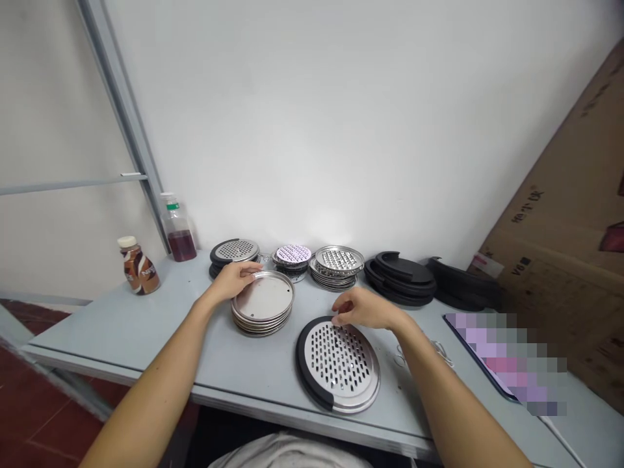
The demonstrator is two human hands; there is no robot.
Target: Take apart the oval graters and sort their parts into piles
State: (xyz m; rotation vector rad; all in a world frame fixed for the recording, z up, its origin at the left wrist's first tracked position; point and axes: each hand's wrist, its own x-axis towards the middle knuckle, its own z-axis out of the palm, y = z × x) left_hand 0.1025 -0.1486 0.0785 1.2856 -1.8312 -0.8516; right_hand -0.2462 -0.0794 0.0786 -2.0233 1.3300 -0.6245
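Observation:
My left hand (234,281) is at the far left rim of a round, shallow metal tray (266,299), the top one of a stack. Its thumb lies over the rim and its fingers behind it, closed on the edge. My right hand (368,308) is above the top edge of a round grater disc (338,357). Its fingers are loosely curled, with a gap between them and the thumb, and the thumb tip is at the disc's edge. Metal shows around the disc, and a black rim (308,377) wraps its left side.
Along the wall stand a black-rimmed grater (237,249), small grater discs (293,254), stacked metal discs (338,260) and black round bases (402,276). Two bottles, one brown (140,270) and one with dark red liquid (180,237), stand left. A phone (480,354) and cardboard box (560,260) are right.

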